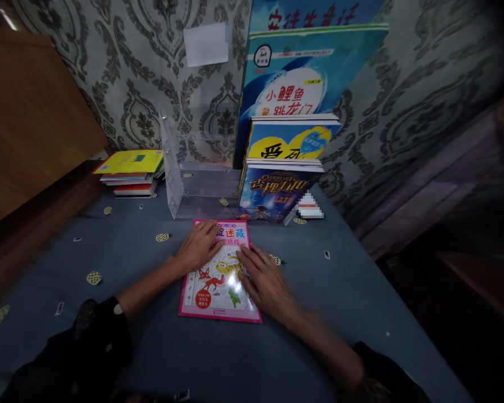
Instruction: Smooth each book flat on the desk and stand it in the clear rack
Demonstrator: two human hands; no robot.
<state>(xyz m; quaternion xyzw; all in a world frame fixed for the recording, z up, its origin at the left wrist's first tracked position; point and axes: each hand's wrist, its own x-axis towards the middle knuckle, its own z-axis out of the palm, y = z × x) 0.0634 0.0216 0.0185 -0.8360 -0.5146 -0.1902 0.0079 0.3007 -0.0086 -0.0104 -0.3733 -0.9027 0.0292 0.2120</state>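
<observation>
A pink picture book (218, 299) with a fox and a tiger on its cover lies face up on the dark blue cloth. My left hand (199, 246) rests flat over its upper left part, fingers stretched out across the title. Over the right edge of the cover lies my right hand (266, 277), with its fingers extended and slightly apart. Neither hand grips the book; both only touch it. Just beyond the book stands a clear stepped acrylic rack (172, 184), its right side filled with upright books.
In the rack, a dark blue book (273, 193) stands in front of a yellow and blue book (292, 140) and a tall teal book (302, 67). A book stack (132, 165) lies left. A white object (308, 207), partly blurred out, sits right. The patterned wall (130, 84) is behind.
</observation>
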